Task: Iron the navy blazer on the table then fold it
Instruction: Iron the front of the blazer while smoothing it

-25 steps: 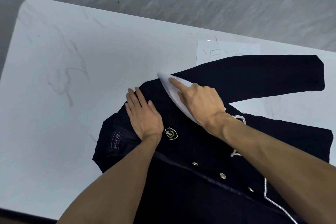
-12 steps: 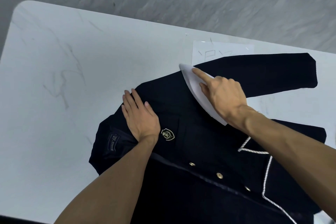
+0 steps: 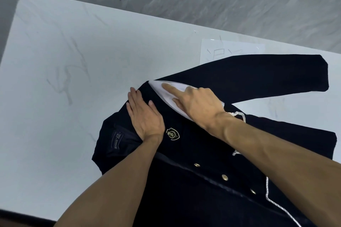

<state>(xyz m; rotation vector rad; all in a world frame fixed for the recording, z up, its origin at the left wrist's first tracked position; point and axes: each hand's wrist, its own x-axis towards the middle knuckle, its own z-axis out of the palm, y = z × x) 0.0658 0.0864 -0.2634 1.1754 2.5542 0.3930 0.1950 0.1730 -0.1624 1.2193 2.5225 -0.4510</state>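
The navy blazer (image 3: 193,143) is spread front-up on the white counter (image 3: 73,61). The left grip (image 3: 145,116) is laid flat on the cloth, fingers straight and together, with nothing clasped. Just to its right, the right grip (image 3: 199,103) is closed round a white iron (image 3: 160,88), the forefinger stretched along its top. The iron's tip is set on the shoulder, just beyond the left grip's fingertips. A gold crest (image 3: 172,134) is seen beside the left wrist. One sleeve (image 3: 258,75) is stretched out beyond the right grip, and a sheet of paper (image 3: 230,49) is partly covered by it.
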